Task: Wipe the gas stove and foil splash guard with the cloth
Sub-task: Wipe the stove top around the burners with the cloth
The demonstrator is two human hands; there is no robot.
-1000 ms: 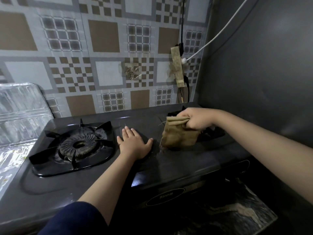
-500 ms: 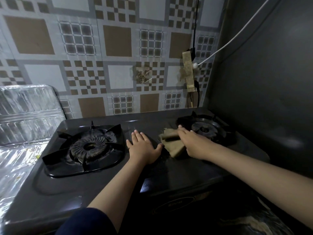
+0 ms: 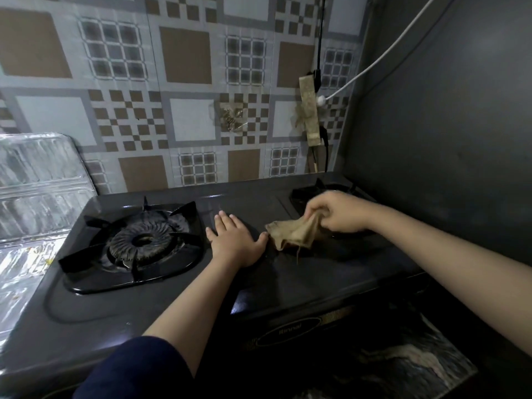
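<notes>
**Operator:** While the right hand (image 3: pixel 341 211) pinches the cloth (image 3: pixel 293 233) by its upper corner, what is the status of the working surface?

**Technician:** The cloth hangs bunched from curled fingers. Its lower folds touch the dark top of the gas stove (image 3: pixel 288 272) between the two burners, and a loose thread trails toward the front. The hold is a gather, probably a regrip, since only part of the fabric meets the panel.

**Operator:** And the left hand (image 3: pixel 234 243)?

**Technician:** Flat, fingers straight and slightly spread, palm down on the centre panel just beside the cloth. It holds nothing. Judged purpose: bracing the body or steadying the appliance during strokes.

**Operator:** Clearances?

**Technician:** The left burner (image 3: pixel 138 243) with its raised pan support bounds the left hand on one side. The right burner (image 3: pixel 322 191) is mostly hidden behind the right hand. A dark side wall (image 3: pixel 431 139) stands close along the stove's right edge and leaves little sweep room there. Open panel lies toward the front edge, above the badge.

**Operator:** Remaining work?

**Technician:** The foil splash guard (image 3: pixel 37 185) stands at the far left, well apart from the cloth and untouched by either hand. Reaching it appears to require crossing the left burner.
</notes>
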